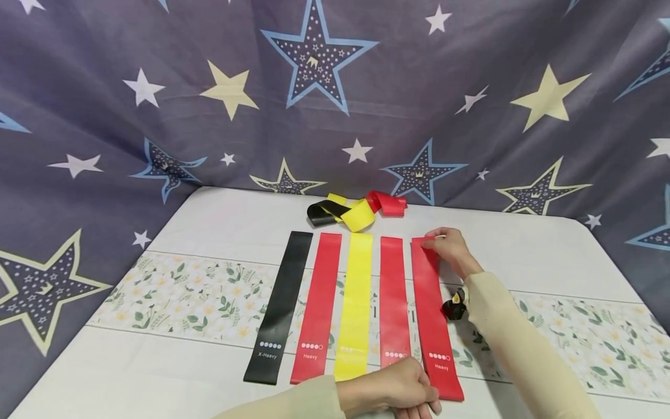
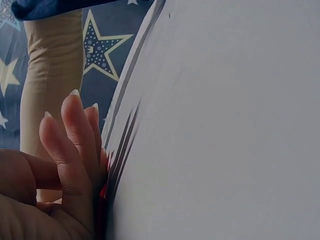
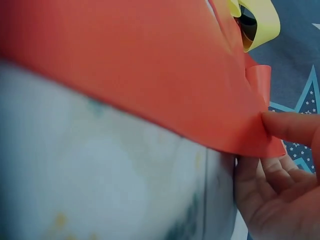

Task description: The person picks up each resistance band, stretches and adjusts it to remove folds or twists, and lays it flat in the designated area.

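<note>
The rightmost red resistance band (image 1: 433,314), marked "Heavy", lies lengthwise on the table. My right hand (image 1: 454,250) pinches its far end; in the right wrist view the thumb lies on top of the band and other fingers are beneath. At the near end, my left hand (image 1: 392,385) pinches the band's left corner, its wrist crossing in front of a second red band (image 1: 395,297). In the left wrist view only a sliver of red shows beside the left hand (image 2: 70,165). Further left lie a yellow band (image 1: 356,297), another red band (image 1: 319,297) and a black "X-Heavy" band (image 1: 280,302).
Behind the row, a black band (image 1: 320,214), a yellow band (image 1: 360,216) and a red band (image 1: 389,205) lie loosely curled. The white table (image 1: 173,372) has a floral strip across it. A star-patterned cloth (image 1: 199,35) hangs behind.
</note>
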Available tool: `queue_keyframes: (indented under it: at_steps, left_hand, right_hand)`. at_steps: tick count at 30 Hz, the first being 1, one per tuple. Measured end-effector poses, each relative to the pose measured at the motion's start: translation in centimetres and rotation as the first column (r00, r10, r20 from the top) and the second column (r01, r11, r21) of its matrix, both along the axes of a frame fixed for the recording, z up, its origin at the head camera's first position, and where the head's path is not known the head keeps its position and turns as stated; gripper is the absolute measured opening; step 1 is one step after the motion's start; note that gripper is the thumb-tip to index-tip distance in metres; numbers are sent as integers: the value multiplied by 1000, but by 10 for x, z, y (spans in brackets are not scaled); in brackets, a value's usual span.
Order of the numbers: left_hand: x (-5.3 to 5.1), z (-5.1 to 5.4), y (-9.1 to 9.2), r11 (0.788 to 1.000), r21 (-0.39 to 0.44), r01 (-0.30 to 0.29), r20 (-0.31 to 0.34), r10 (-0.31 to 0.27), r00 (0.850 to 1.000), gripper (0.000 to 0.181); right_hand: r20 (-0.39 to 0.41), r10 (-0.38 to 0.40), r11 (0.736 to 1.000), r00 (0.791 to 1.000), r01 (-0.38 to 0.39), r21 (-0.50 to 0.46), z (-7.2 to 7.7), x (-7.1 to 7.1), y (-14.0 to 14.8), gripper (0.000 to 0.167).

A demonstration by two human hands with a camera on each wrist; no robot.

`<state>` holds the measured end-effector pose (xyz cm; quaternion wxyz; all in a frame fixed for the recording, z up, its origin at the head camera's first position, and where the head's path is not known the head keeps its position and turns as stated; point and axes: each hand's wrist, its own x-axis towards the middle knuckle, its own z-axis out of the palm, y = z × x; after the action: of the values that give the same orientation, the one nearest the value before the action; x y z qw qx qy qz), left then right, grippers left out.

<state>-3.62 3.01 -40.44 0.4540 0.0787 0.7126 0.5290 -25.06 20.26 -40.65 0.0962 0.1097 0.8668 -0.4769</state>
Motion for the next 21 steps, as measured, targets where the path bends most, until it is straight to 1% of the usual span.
queue_keyframes:
  at_steps: [4,6,10,16,18,21]
  left_hand:
    - [4,-1,-1,1000,1,2,5,-2,1000,33]
    - [6,-1,-1,1000,-2,3,-4,-3,1000,34]
    - [7,-1,-2,1000,-6,9,-17,-9,1000,35]
    - [4,3,-4,999,0,33,-32,-33,999,35]
    - [3,4,-5,999,14,37,-31,-36,999,34]
    - [3,7,-7,999,20,30,-46,-29,999,32]
  right_hand:
    - [-2,-3,1000,1000,3,-8,-4,5,1,34]
    - [-11,-6,1000,1000,6,-21,-5,7,2,32]
    - [-44,0,1000,999,-1,-30,-6,11,5,31]
    - [-108,22,1000,994,-22,-4,-2,12,8,31]
    - [-116,21,1000,993,-20,7,1,13,10,31]
    - [-113,21,1000,993,-18,25,3,13,12,30]
